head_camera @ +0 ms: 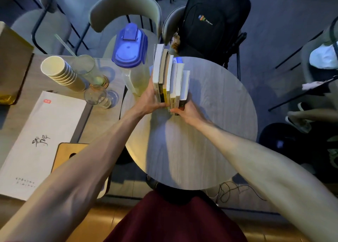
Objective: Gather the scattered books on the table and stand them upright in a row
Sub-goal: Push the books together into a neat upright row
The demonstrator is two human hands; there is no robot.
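Forearms [102, 150] lead to left hand [148, 100] and right hand [190, 111], fingers [174, 110] gripping upright books [170, 73].

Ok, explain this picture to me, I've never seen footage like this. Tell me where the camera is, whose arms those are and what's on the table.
There is no machine here. One wide-angle camera is worn on a person's head and looks down, so the two bare arms are the wearer's own. The books stand upright in a row on the round table, spines towards the camera. The left hand grips the row's left end and the right hand grips its right end. To the left are a pitcher with a blue lid, stacked paper cups, glasses and a printed sheet. A black backpack sits behind the table.
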